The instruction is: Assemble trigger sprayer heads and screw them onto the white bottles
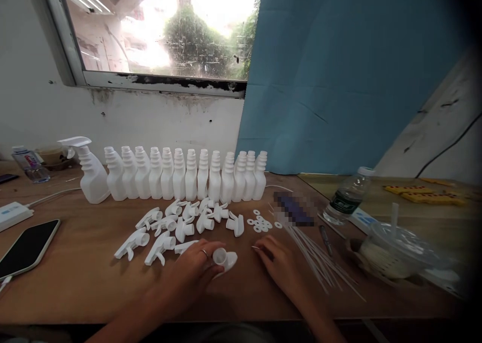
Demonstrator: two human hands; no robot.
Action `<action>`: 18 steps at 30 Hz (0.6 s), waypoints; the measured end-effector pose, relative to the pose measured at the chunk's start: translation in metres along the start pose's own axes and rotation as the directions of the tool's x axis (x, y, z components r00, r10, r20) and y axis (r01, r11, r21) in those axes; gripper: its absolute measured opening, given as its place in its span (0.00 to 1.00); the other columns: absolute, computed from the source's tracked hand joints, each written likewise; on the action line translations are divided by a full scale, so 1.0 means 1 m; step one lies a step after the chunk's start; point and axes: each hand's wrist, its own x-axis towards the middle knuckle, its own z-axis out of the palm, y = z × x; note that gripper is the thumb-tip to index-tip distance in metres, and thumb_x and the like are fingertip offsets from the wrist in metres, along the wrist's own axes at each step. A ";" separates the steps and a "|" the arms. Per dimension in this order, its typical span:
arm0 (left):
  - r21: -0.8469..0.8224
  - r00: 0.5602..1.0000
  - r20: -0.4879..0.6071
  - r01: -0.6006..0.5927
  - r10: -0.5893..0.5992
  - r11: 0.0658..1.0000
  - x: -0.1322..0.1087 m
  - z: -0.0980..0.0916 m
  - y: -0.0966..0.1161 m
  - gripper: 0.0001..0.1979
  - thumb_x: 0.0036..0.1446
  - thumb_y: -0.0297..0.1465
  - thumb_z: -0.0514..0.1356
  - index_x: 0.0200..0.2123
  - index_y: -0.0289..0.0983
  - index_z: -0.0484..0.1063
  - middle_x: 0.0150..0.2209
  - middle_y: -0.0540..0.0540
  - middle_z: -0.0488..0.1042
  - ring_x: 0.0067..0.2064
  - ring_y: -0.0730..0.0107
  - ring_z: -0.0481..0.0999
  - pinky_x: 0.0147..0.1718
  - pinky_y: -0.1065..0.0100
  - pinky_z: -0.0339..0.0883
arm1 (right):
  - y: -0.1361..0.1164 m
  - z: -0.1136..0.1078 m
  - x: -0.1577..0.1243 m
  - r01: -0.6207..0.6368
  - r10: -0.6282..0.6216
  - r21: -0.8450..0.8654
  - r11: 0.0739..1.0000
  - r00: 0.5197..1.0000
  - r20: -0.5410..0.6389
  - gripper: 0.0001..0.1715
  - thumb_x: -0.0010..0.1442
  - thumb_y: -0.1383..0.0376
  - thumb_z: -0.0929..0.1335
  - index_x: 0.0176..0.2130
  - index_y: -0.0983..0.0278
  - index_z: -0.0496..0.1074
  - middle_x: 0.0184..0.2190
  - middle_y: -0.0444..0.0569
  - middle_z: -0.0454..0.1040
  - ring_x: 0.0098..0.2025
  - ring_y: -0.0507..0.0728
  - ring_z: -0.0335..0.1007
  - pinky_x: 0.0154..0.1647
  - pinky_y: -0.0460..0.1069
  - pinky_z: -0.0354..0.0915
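Observation:
My left hand [199,266] holds a white trigger spray head [220,256] between thumb and fingers, its round collar opening facing up. To the right, my right hand [276,260] pinches a small thin white washer [255,247], seen nearly edge-on and apart from the spray head. Several more spray heads [161,247] lie loose on the table beyond my left hand. A small pile of flat white washers [259,224] lies just past my right hand. Thin white dip tubes [312,257] are spread beside my right wrist.
A row of white bottles [191,175] without tops stands along the wall, with one bottle fitted with a spray head [92,177] at its left end. A phone [30,247] lies at left. At right are a pen [326,240], a water bottle [348,196] and a lidded drink cup [393,252].

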 end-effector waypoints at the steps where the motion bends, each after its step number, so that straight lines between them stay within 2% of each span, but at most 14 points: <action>1: 0.011 1.000 0.024 0.015 -0.016 1.000 -0.002 0.007 -0.004 0.17 0.64 0.32 0.56 0.55 0.46 0.66 0.47 0.47 0.73 0.47 0.64 0.74 0.48 0.64 0.69 | -0.009 0.001 -0.001 0.025 -0.025 0.033 0.999 0.999 -0.021 0.09 0.65 0.67 0.64 0.34 0.61 0.72 0.32 0.48 0.73 0.36 0.57 0.72 0.40 0.51 0.69; 4: 0.055 0.999 0.045 0.003 -0.006 0.998 -0.001 0.022 -0.017 0.18 0.64 0.30 0.55 0.57 0.43 0.64 0.49 0.45 0.72 0.49 0.60 0.73 0.50 0.60 0.68 | -0.037 0.009 -0.002 0.159 -0.144 0.137 0.978 0.983 -0.113 0.08 0.66 0.68 0.64 0.41 0.60 0.73 0.38 0.49 0.74 0.40 0.56 0.72 0.44 0.50 0.69; 6: 0.071 0.999 0.037 -0.040 0.038 0.997 0.000 0.024 -0.022 0.21 0.64 0.30 0.55 0.60 0.43 0.60 0.51 0.44 0.72 0.53 0.58 0.71 0.52 0.58 0.67 | -0.050 0.016 -0.002 0.257 -0.239 0.161 0.953 0.963 -0.122 0.11 0.66 0.70 0.64 0.44 0.58 0.73 0.40 0.50 0.74 0.43 0.56 0.72 0.47 0.51 0.68; 8: 0.065 0.997 0.032 -0.071 0.069 0.995 0.000 0.023 -0.024 0.22 0.64 0.30 0.56 0.60 0.43 0.59 0.53 0.44 0.72 0.55 0.57 0.70 0.54 0.57 0.65 | -0.059 0.021 -0.003 0.316 -0.312 0.175 0.932 0.949 -0.050 0.16 0.66 0.72 0.62 0.49 0.57 0.72 0.43 0.51 0.73 0.46 0.57 0.71 0.49 0.53 0.68; 12: 0.010 0.999 0.018 -0.049 0.049 0.999 -0.002 0.021 -0.024 0.18 0.62 0.30 0.58 0.55 0.42 0.62 0.53 0.45 0.71 0.54 0.60 0.71 0.54 0.61 0.66 | -0.065 0.023 -0.006 0.336 -0.375 0.235 0.912 0.915 0.151 0.28 0.64 0.76 0.59 0.59 0.57 0.65 0.51 0.53 0.69 0.53 0.58 0.67 0.54 0.55 0.67; 15: 0.025 0.999 0.030 -0.032 0.031 0.999 -0.003 0.021 -0.024 0.12 0.62 0.30 0.58 0.49 0.42 0.64 0.47 0.46 0.73 0.49 0.61 0.72 0.49 0.62 0.67 | -0.063 0.021 -0.007 0.333 -0.380 0.250 0.909 0.908 0.173 0.30 0.64 0.77 0.59 0.61 0.56 0.63 0.53 0.53 0.68 0.55 0.57 0.66 0.56 0.55 0.66; 18: 0.070 0.997 0.059 -0.063 0.059 0.996 -0.001 0.020 -0.023 0.08 0.62 0.28 0.57 0.45 0.41 0.66 0.42 0.47 0.73 0.46 0.61 0.72 0.46 0.61 0.68 | -0.061 0.021 -0.008 0.332 -0.372 0.226 0.916 0.913 0.169 0.29 0.64 0.76 0.60 0.60 0.56 0.64 0.53 0.52 0.68 0.55 0.57 0.66 0.56 0.54 0.67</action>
